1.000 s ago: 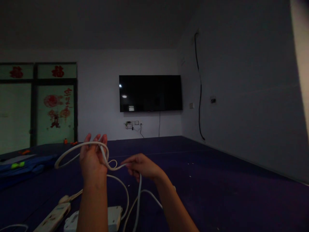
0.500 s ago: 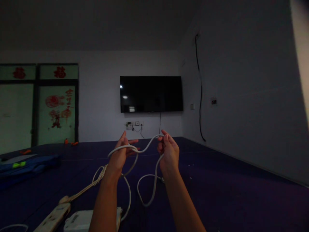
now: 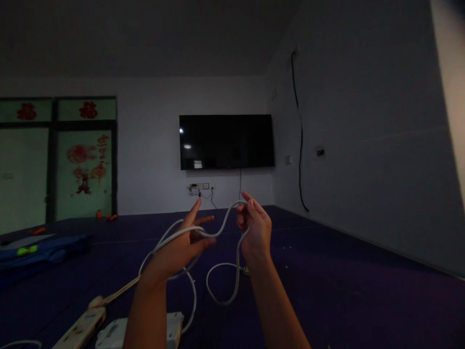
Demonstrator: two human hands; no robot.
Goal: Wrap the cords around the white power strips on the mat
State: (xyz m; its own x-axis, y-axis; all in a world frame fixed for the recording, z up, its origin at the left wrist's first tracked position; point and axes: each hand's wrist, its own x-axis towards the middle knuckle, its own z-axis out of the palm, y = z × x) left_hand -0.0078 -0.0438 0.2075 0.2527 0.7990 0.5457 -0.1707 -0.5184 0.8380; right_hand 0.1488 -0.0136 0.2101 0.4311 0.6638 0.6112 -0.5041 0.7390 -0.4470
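A white power cable runs between my hands, above the dark blue surface. My left hand has its fingers spread, with turns of the cable passing over the back of the hand and around the fingers. Pinched between thumb and fingers of my right hand, the cable hangs below in a slack loop. Its lower end reaches a pale piece on the surface, partly hidden by my right wrist. Another stretch drops to a white plastic box, partly covered by my left forearm.
A white power strip with a bundled cord lies at lower left. Farther left is blue cloth; small orange items lie behind. A television hangs on the far wall. A black cable runs down the right wall.
My left hand has turned and tilted, its fingers now pointing more to the right, and the cable lies around it in more turns. The right hand keeps its pinch, nearly still.
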